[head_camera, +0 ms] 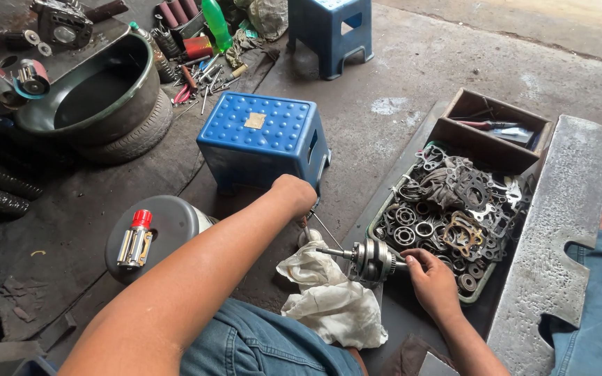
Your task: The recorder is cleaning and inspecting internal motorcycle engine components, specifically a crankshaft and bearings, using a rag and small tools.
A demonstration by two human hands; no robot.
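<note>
Right hand (432, 278) grips one end of a metal shaft assembly (371, 260), fingers curled around it, thumb on top. The assembly lies roughly level, its thin end pointing left, held just above a crumpled white rag (332, 299) on the floor. The person's denim-clad legs show at the bottom edge.

Left hand (295, 195) is bent down at the wrist beside the front of a blue plastic stool (263, 136); the fingers are hidden behind the wrist, so cannot tell whether it is closed or what it holds. A thin metal rod (325, 230) slants on the floor just below it, near the rag.

Right of the assembly: a green tray (479, 289) packed with gaskets, rings and bearings. Behind it a brown wooden box (492, 132) with a few small tools. A heavy grey steel slab (559, 230) runs along the tray's right side.

Left: a round grey can (168, 226) with a small red-capped silver part (136, 240) lying on its lid.

Farther back: dark basin (99, 90) sitting in a tyre (141, 136), loose hand tools (200, 80) scattered, green bottle (216, 24), second blue stool (329, 31).
</note>
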